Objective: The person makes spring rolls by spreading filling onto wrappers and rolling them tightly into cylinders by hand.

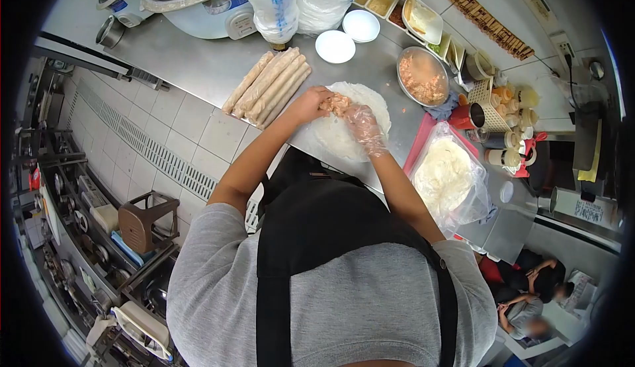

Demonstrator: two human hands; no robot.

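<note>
A round white wrapper sheet [377, 105] lies flat on the steel counter, with a clump of orange-pink filling [337, 104] on its upper left part. My bare left hand [312, 104] has its fingers curled against the left side of the clump. Over my right hand [363, 129] is a clear plastic glove, and its fingers press together on the clump's right side. A metal bowl [422, 76] of the same filling stands to the upper right. Several long pale rolls [271, 88] lie side by side left of the sheet. A stack of white sheets in plastic [442, 175] rests at the right.
Two white bowls [335, 46], plastic bags [317, 3] and a large cooker [198, 9] stand along the back. Sauce bottles [506, 158] and a red cup [467, 116] are at the right. Below right, people sit near a table. A brown stool [140, 225] stands on the floor left.
</note>
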